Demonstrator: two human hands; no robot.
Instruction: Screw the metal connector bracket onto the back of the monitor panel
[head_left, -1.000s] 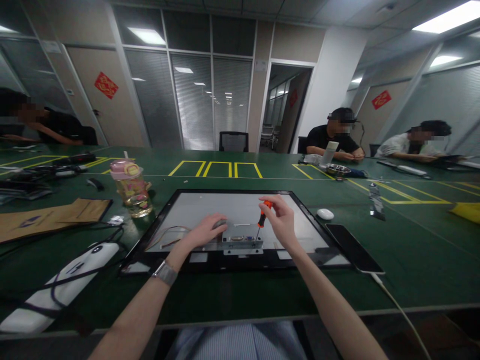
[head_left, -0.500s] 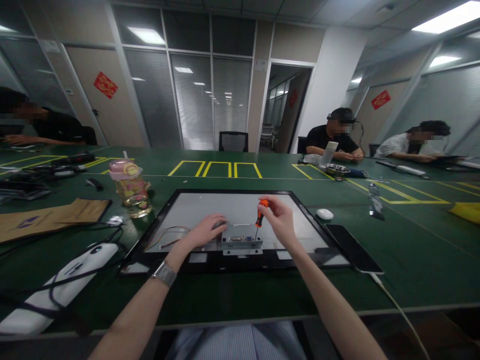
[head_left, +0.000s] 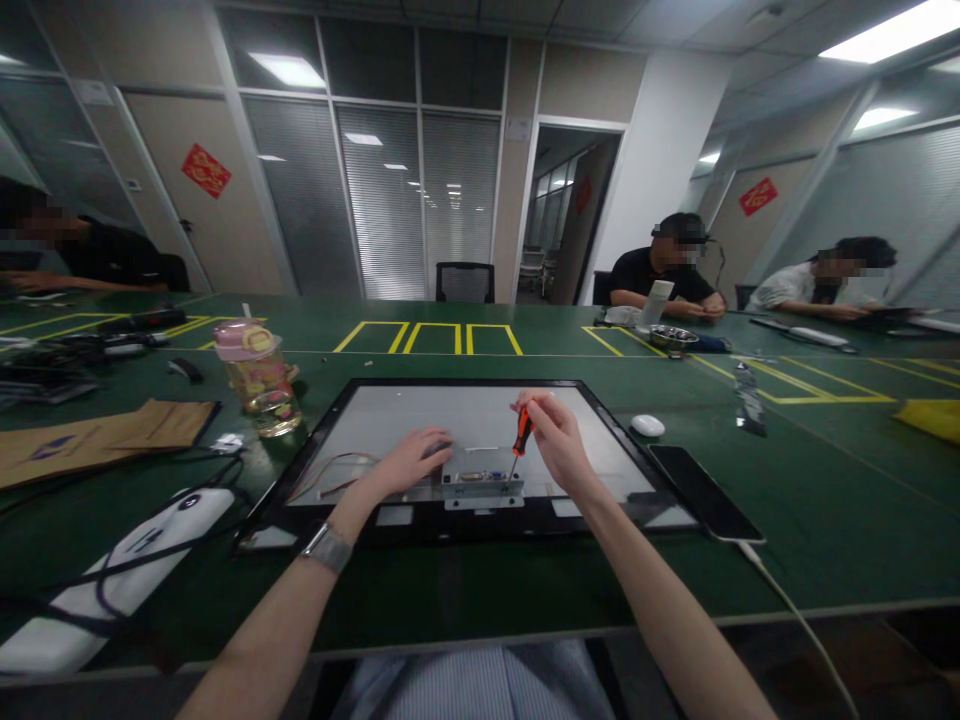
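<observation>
A black-framed display panel lies face down on the green table in front of me, its grey metal back showing. A small metal connector bracket sits on its near edge. My right hand pinches an orange-handled screwdriver, held almost upright with its tip on the bracket's right end. My left hand rests with curled fingers on the panel's back just left of the bracket, over a dark part I cannot make out. Thin wires run along the panel's left side.
A pink-lidded bottle, brown paper envelopes and a white power bank with black cables lie to the left. A white mouse and a black phone with its cable lie right. Three other people sit at the table's far side.
My right hand and the screwdriver have shifted slightly left and lower on the bracket, the handle turning in my fingers. My left hand has stayed in place.
</observation>
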